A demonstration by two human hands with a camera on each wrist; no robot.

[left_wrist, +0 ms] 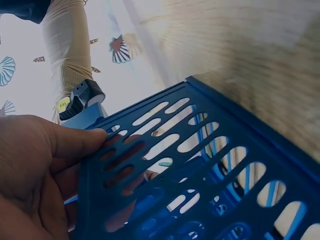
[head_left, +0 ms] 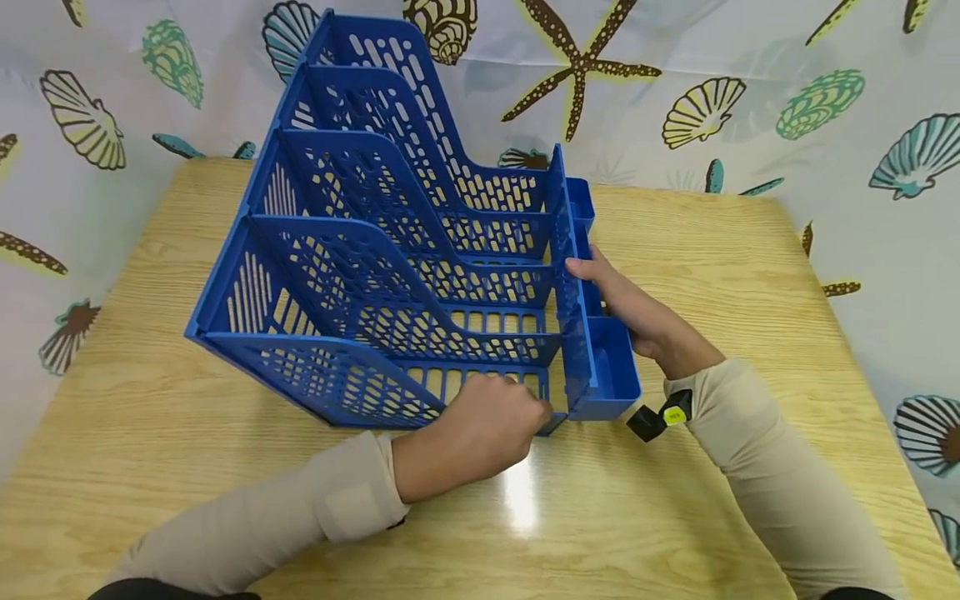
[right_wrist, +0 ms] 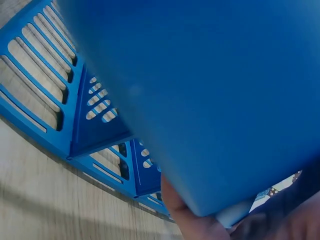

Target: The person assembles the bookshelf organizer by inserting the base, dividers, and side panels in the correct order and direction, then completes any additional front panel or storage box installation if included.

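A blue plastic file rack (head_left: 337,158) with slotted dividers stands on the table. Along its right-hand end is a blue front panel (head_left: 576,358) with small bins on its outer face. My left hand (head_left: 487,425) grips the front end of the near side wall; in the left wrist view its thumb lies on the slotted wall (left_wrist: 90,200), other fingers behind. My right hand (head_left: 637,308) holds the front panel from the outer side, thumb over its edge. A bin (right_wrist: 210,100) fills much of the right wrist view, partly hiding the right fingers (right_wrist: 192,220). Wood shows between panel and nearest divider ends.
The wooden table (head_left: 720,275) extends on both sides of the rack. A white cloth (head_left: 480,100) printed with shells and starfish hangs behind the table and along its sides. A black wrist device (head_left: 660,417) sits by the right cuff, near the closest bin.
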